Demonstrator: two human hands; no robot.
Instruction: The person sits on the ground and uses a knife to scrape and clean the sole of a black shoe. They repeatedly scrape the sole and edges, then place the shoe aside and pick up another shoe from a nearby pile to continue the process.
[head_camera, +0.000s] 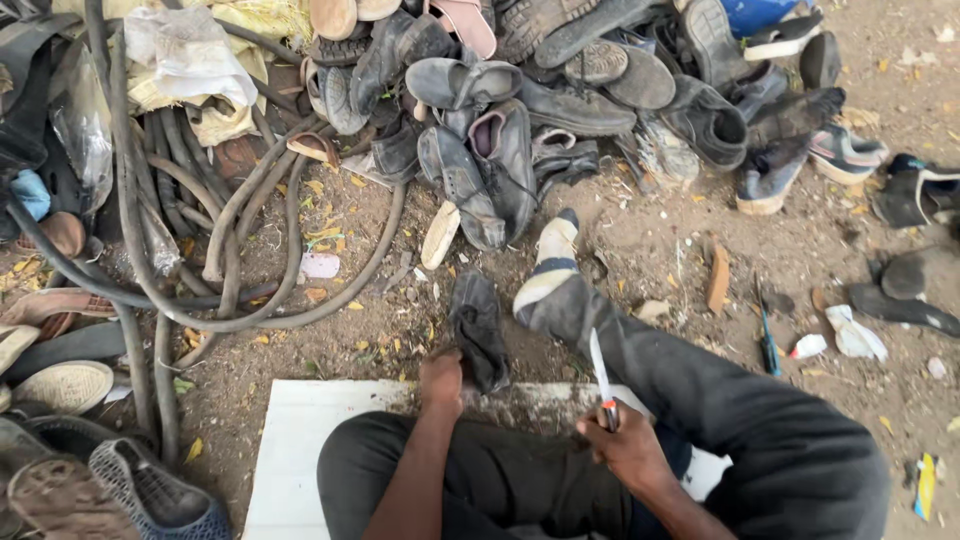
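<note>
Currently right hand fisted round knife, blade up; left hand pinches dark shoe beside it. Slip risk: blade near leg.

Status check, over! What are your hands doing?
Left hand gripping dark shoe piece on the ground. Right hand holding knife, blade up. Outstretched leg beside it.

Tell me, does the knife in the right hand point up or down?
Up. The right hand holds the knife by its handle, and the pale blade rises above the fist, away from the person.
</note>
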